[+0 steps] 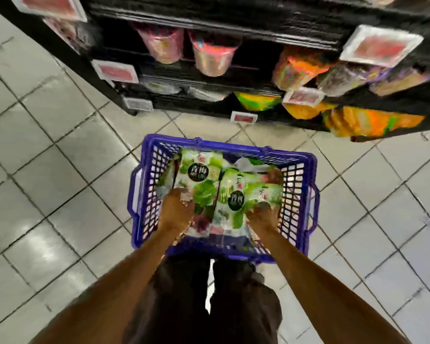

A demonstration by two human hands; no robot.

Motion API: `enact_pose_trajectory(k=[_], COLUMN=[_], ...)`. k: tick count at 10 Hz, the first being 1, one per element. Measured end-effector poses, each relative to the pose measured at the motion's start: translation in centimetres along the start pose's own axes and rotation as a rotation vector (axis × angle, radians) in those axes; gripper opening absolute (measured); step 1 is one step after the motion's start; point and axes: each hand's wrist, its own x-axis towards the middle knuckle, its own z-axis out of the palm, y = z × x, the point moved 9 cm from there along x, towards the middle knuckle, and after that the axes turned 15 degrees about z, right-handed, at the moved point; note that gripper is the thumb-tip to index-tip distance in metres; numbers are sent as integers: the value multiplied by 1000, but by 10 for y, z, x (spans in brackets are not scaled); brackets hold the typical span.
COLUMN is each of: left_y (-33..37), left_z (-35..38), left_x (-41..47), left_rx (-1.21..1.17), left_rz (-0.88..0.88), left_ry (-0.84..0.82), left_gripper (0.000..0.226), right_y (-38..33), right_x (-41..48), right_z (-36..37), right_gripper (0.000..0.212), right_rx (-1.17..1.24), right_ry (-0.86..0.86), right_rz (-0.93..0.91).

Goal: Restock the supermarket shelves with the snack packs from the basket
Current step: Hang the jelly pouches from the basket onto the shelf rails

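Head view: the basket [230, 144] is set on the floor [60, 170], and both hands are lowered into it. The left hand [176, 207] is seen knuckles up, its fingers curled down into the near edge of the green packs [202, 191]; it is judged to be clamped on them. The right hand [263, 216] is laid on the packs too, but its fingers are blurred and partly buried, so whether it is closed on a pack or merely resting there cannot be told. One pack lies between the two hands; the others are heaped ahead of the fingers. The shelves [233, 28] stand well beyond the hands, past the basket, and bags are already held there.

The step in hand is judged to be the lifting of packs. The glossy film looks slippery, so only a small bundle should be taken, held at the edges and not squeezed in the middle. It should be raised straight up, clear of the rim, so that nothing is snagged on the lattice walls.
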Motion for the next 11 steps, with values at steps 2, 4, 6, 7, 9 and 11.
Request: enact_pose_trajectory(k=[2, 4, 6, 7, 9, 11], left_y=[29, 38, 27, 21, 52, 178], left_z=[25, 108, 120, 114, 34, -71], left_x=[48, 54, 60, 47, -9, -80], left_rx=[259, 358, 296, 110, -518, -869], left_rz=[297, 168, 37, -15, -136, -96], left_ry=[88, -211, -323, -273, 16, 285], left_gripper=[23, 38, 23, 25, 25, 51], right_y=[37, 40, 46, 45, 11, -36], right_x=[84, 101, 94, 81, -5, -151], right_z=[-18, -9, -7, 0, -26, -113], right_gripper=[49, 87, 107, 113, 80, 93], right_rx=[-4, 10, 170, 217, 589, 801], right_ry=[271, 250, 98, -59, -273, -512], right_rz=[268, 337, 256, 203, 15, -89])
